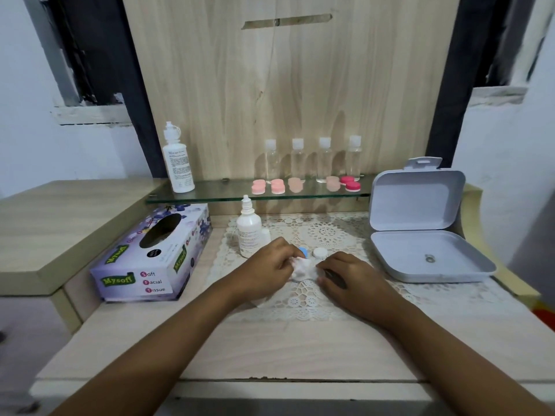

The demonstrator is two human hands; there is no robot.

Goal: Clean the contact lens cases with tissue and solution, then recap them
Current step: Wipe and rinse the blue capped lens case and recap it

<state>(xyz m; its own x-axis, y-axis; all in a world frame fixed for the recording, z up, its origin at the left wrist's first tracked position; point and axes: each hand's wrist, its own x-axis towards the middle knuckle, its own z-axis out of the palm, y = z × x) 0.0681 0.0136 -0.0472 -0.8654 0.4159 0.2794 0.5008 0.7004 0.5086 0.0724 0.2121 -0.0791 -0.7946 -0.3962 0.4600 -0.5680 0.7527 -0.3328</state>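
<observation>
both hands meet over the lace mat [303, 304] in the middle of the table [270, 349], a little nearer its back edge; the crumpled tissue [303, 271] lies between them; the left hand [268, 267] has its fingers curled and pinches the tissue's left side, and the right hand [351, 277], also curled, nips its right edge with thumb and fingertips; whether a lens case sits wrapped inside the tissue cannot be told.

what the recapping will turn on, as i judge it: the two loose caps lie just beyond the tissue, toward the back edge, side by side; the blue cap [302, 252] almost touches the left hand's fingertips, while the white cap [320, 253] sits between the two hands, slightly nearer the right; so each hand has one cap a short reach forward.

the small solution bottle [248, 232] stands upright just left of the left hand; the tissue box [150, 256] lies near the left edge; other pink cases [277, 186] wait on the glass shelf [210, 195] behind.
</observation>
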